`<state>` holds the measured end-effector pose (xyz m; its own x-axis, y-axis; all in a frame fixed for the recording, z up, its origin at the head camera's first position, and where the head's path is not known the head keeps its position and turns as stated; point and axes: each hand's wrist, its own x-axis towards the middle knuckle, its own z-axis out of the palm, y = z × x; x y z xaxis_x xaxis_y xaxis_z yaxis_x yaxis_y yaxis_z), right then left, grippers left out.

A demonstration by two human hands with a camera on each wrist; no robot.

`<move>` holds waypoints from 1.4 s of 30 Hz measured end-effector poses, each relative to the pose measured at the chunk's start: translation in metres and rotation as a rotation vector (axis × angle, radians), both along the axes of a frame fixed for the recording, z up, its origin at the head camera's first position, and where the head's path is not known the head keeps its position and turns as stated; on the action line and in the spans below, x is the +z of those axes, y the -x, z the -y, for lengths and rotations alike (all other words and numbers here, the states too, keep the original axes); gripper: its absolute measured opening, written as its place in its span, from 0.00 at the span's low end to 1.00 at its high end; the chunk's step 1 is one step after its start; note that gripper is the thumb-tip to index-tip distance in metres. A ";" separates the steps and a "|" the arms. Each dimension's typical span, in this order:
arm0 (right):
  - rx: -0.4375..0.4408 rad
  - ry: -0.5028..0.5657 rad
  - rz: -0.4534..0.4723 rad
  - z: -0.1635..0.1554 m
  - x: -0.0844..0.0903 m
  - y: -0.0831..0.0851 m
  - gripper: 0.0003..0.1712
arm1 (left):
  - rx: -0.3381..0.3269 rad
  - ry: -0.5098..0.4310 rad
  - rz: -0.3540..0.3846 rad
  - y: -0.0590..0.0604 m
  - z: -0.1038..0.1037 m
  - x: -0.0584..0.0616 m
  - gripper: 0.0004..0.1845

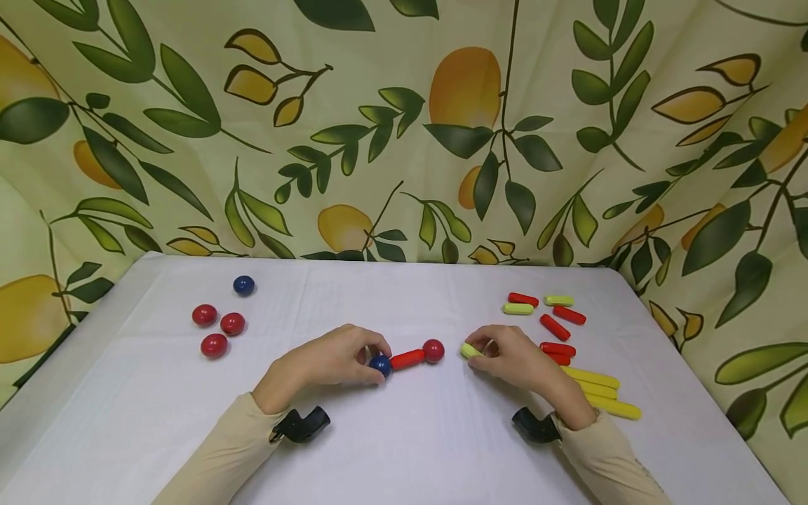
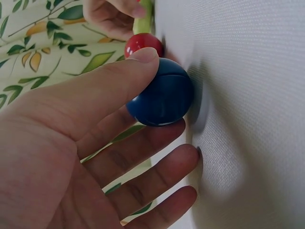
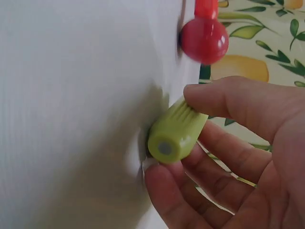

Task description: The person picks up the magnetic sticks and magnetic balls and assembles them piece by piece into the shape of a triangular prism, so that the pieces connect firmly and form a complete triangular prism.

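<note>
A small chain lies at the middle of the white table (image 1: 404,435): a blue ball (image 1: 380,364), a short red rod (image 1: 407,359) and a red ball (image 1: 433,350). My left hand (image 1: 356,358) pinches the blue ball (image 2: 161,93) between thumb and fingers. A little to the right, my right hand (image 1: 499,354) holds a short light-green rod (image 1: 470,351) against the cloth. The green rod's (image 3: 176,132) end points toward the red ball (image 3: 204,39), with a gap between them.
Three red balls (image 1: 217,328) and one blue ball (image 1: 243,285) lie at the left. Several red and light-green short rods (image 1: 546,312) and long yellow rods (image 1: 600,393) lie at the right. A leaf-and-lemon patterned curtain (image 1: 404,126) surrounds the table.
</note>
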<state>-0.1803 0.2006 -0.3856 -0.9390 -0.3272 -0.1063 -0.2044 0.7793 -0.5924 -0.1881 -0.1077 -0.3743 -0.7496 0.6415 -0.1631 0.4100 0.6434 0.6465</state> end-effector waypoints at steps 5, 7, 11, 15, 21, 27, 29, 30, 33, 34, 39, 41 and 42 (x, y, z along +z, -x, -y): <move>0.013 0.032 0.029 0.008 0.002 -0.005 0.16 | -0.002 -0.003 -0.009 0.002 -0.001 -0.001 0.15; 0.010 0.045 0.042 0.012 0.002 -0.006 0.16 | 0.001 -0.003 -0.010 0.002 -0.001 -0.001 0.15; 0.012 0.055 0.046 0.018 0.000 -0.008 0.15 | 0.002 -0.001 -0.018 0.001 -0.002 -0.002 0.15; 0.039 0.070 0.045 0.022 -0.002 -0.011 0.14 | -0.010 -0.003 -0.034 0.001 -0.002 -0.003 0.15; 0.033 0.104 0.050 0.028 -0.004 -0.015 0.14 | -0.016 -0.004 -0.036 0.001 -0.002 -0.003 0.15; 0.026 0.107 0.017 0.032 -0.006 -0.018 0.13 | -0.014 0.000 -0.037 0.000 -0.003 -0.003 0.16; 0.022 0.114 0.023 0.034 -0.006 -0.018 0.13 | -0.015 0.000 -0.040 0.000 -0.003 -0.003 0.16; 0.024 0.116 0.025 0.034 -0.006 -0.018 0.14 | -0.016 0.001 -0.040 0.000 -0.003 -0.003 0.16; 0.024 0.120 0.030 0.035 -0.006 -0.018 0.14 | -0.016 0.002 -0.040 0.000 -0.003 -0.002 0.16; 0.025 0.120 0.031 0.035 -0.005 -0.018 0.14 | -0.015 0.003 -0.039 0.000 -0.003 -0.002 0.16; 0.028 0.114 0.040 0.035 -0.006 -0.017 0.14 | -0.006 0.013 -0.038 -0.001 -0.003 -0.001 0.16; 0.034 0.108 0.043 0.035 -0.006 -0.016 0.12 | 0.000 0.016 -0.039 -0.001 -0.003 -0.001 0.15; 0.038 0.108 0.043 0.034 -0.006 -0.016 0.11 | 0.003 0.015 -0.040 -0.001 -0.003 -0.001 0.15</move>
<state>-0.1642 0.1662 -0.3916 -0.9209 -0.3743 -0.1087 -0.2052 0.7026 -0.6814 -0.1867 -0.1052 -0.3754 -0.7577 0.6368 -0.1430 0.4330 0.6544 0.6199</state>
